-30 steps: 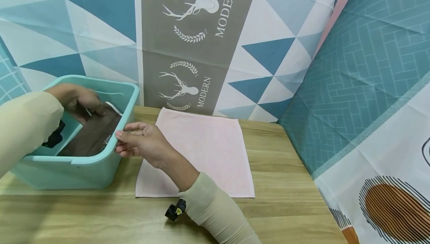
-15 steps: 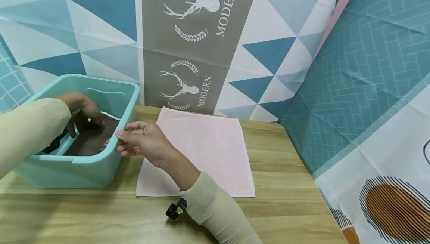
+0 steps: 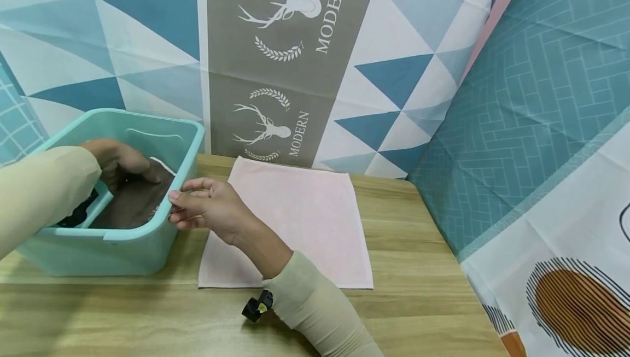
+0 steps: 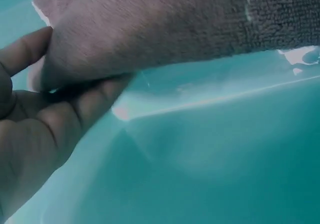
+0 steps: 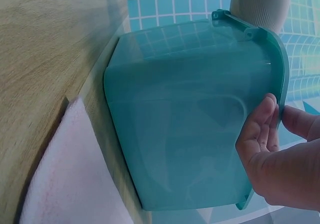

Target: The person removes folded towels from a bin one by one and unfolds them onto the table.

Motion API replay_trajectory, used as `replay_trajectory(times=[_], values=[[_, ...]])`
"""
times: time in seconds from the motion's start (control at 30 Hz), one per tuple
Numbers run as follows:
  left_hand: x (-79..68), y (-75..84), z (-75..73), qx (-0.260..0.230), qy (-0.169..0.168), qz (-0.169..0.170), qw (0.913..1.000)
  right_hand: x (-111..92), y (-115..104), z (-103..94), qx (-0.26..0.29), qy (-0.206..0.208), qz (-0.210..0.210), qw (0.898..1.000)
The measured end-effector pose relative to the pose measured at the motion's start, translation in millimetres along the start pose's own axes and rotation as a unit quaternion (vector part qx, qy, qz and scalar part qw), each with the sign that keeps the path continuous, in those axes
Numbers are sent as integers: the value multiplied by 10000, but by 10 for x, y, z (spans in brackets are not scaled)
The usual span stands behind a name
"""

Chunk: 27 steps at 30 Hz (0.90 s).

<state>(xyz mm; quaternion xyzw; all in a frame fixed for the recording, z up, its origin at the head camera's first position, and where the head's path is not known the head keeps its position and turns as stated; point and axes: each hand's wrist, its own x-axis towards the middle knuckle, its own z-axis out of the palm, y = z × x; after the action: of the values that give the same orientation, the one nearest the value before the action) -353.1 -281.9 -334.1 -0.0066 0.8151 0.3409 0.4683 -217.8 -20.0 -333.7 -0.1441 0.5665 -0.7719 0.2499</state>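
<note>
My left hand (image 3: 127, 161) reaches down inside a turquoise plastic bin (image 3: 98, 256) at the left. It holds a brown towel (image 3: 130, 201) by its edge. In the left wrist view the thumb lies on one side of the towel (image 4: 150, 28) and the fingers are behind its fold. White stitching and a white edge show on the cloth. My right hand (image 3: 211, 209) pinches the bin's right rim, its thumb on top; the right wrist view has the fingers against the outer wall of the bin (image 5: 185, 129).
A pink towel (image 3: 305, 220) lies flat on the wooden table (image 3: 408, 269), right of the bin and partly under my right forearm. Behind stands a patterned backdrop (image 3: 275, 89). A teal cloth (image 3: 517, 100) hangs along the right side of the table.
My left hand has shifted its hold on the brown towel within the bin, and the towel now lies lower and folds differently. My right hand stays on the rim.
</note>
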Motion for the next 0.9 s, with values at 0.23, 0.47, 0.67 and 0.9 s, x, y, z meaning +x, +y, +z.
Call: replay_trajectory(times=[0.23,0.47,0.67,0.9], values=[[-32,13,-12,-163,287,86,9994,-1,-5,4,-47,-39,7,10000],[-110,78,-46,111,488,360,9981,-10,-9,4,-33,-31,26,10000],[-231,200,-84,149,553,532,9969,-11,-11,-8,-38,-47,21,10000],[-450,338,-98,289,489,760,9955,-8,-12,-4,-67,-77,21,9999]])
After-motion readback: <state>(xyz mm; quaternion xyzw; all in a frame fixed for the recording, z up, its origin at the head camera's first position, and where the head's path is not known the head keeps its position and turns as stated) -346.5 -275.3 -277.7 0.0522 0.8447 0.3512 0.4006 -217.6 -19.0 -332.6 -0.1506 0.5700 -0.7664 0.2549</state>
